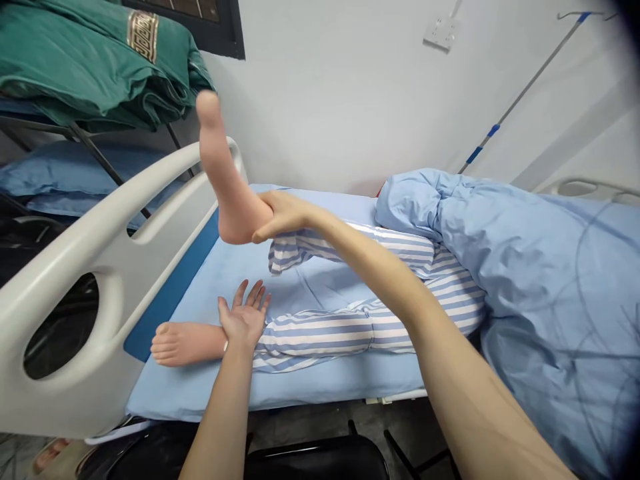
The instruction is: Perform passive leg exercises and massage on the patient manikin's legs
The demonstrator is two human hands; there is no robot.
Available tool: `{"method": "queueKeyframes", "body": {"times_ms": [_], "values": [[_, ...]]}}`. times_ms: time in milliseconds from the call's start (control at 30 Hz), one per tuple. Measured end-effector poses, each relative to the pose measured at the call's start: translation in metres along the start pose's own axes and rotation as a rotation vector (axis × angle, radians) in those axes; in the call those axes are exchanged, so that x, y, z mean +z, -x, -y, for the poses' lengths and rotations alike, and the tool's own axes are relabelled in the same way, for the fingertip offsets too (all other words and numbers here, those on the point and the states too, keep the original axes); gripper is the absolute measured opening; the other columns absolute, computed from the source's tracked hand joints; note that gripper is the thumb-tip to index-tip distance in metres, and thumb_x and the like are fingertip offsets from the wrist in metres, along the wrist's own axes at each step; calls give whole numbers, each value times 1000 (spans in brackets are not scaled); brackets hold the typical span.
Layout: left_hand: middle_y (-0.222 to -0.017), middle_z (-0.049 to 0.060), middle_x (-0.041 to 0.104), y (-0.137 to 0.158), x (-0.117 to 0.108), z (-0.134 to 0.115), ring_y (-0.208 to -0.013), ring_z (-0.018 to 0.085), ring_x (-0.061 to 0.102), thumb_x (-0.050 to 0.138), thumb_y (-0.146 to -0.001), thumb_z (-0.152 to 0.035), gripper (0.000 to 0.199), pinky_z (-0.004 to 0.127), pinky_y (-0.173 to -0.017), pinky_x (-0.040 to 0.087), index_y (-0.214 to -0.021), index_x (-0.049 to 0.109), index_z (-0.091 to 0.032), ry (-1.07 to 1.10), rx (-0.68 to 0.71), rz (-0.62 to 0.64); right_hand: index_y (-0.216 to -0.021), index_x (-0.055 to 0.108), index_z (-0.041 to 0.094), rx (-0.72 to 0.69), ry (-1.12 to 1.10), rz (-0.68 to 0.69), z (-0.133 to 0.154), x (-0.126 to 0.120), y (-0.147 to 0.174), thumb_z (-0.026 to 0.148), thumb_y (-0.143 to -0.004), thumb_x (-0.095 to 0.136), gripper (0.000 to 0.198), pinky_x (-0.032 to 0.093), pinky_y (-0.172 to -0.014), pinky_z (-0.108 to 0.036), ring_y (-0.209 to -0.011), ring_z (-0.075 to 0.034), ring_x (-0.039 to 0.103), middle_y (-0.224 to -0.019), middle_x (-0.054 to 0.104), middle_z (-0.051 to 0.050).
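On the bed lies a manikin in blue-and-white striped trousers, with smooth plastic-looking feet. My right hand is wrapped round the ankle of its far leg, and that far foot is lifted off the mattress with the toes pointing up. The near foot rests on the sheet, toes towards the footboard. Palm up and fingers spread, my left hand is over the near ankle and holds nothing. Whether it touches that leg, I cannot tell.
A white plastic footboard stands at the left end of the bed. A bunched blue quilt covers the right side. Behind are a rack with green folded covers and a drip pole. A black chair is below.
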State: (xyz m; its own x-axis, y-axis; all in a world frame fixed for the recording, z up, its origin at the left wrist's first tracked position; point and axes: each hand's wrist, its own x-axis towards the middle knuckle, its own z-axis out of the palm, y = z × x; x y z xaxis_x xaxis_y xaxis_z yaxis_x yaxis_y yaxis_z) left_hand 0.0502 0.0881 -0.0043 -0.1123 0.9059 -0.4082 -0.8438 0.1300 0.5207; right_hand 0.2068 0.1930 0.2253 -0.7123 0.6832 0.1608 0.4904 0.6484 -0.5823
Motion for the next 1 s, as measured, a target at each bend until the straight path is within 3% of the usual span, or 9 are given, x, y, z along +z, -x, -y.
{"method": "queueKeyframes", "body": {"times_ms": [300, 400, 467, 600, 867, 1000], "values": [[-130, 18, 61, 1, 0, 1, -123, 28, 58, 26, -88, -73, 68, 43, -90, 55, -117, 63, -23, 10, 10, 43, -84, 61, 10, -71, -154, -235, 27, -98, 33, 24, -63, 73, 28, 44, -60, -22, -71, -12, 56, -74, 59, 1], [-135, 18, 58, -1, -2, 2, -125, 28, 57, 30, -88, -74, 70, 44, -93, 54, -122, 61, -21, 53, 9, 41, -82, 61, 10, -92, -148, -289, 31, -114, 39, 22, -65, 72, 24, 42, -60, -20, -72, -9, 53, -73, 56, 2], [-135, 19, 57, -3, -3, 3, -126, 28, 56, 32, -88, -73, 71, 45, -95, 53, -125, 59, -19, 86, -1, 35, -86, 63, 11, -83, -151, -284, 31, -113, 37, 23, -67, 72, 24, 44, -61, -20, -73, -10, 55, -76, 59, 2], [-135, 21, 57, -4, -5, 4, -126, 28, 56, 31, -91, -69, 70, 47, -97, 52, -130, 57, -17, 144, -16, 18, -97, 64, 8, 34, -49, -166, 22, -72, 18, 26, -69, 71, 34, 50, -69, -24, -79, -13, 59, -88, 67, -3], [-121, 18, 65, -3, -4, 2, -113, 27, 63, 25, -94, -66, 66, 43, -89, 55, -109, 65, -16, 189, -65, 6, -110, 62, 16, 109, 164, 215, -36, 87, -17, 45, -67, 74, 53, 50, -76, -32, -91, -24, 66, -104, 71, -6], [-109, 13, 67, -8, -4, 4, -103, 22, 65, 25, -94, -66, 63, 35, -82, 56, -102, 65, -17, 177, -120, -84, -113, 61, 19, 202, 320, 328, -58, 148, -16, 52, -67, 71, 57, 50, -73, -34, -95, -29, 67, -111, 70, -10]]}}
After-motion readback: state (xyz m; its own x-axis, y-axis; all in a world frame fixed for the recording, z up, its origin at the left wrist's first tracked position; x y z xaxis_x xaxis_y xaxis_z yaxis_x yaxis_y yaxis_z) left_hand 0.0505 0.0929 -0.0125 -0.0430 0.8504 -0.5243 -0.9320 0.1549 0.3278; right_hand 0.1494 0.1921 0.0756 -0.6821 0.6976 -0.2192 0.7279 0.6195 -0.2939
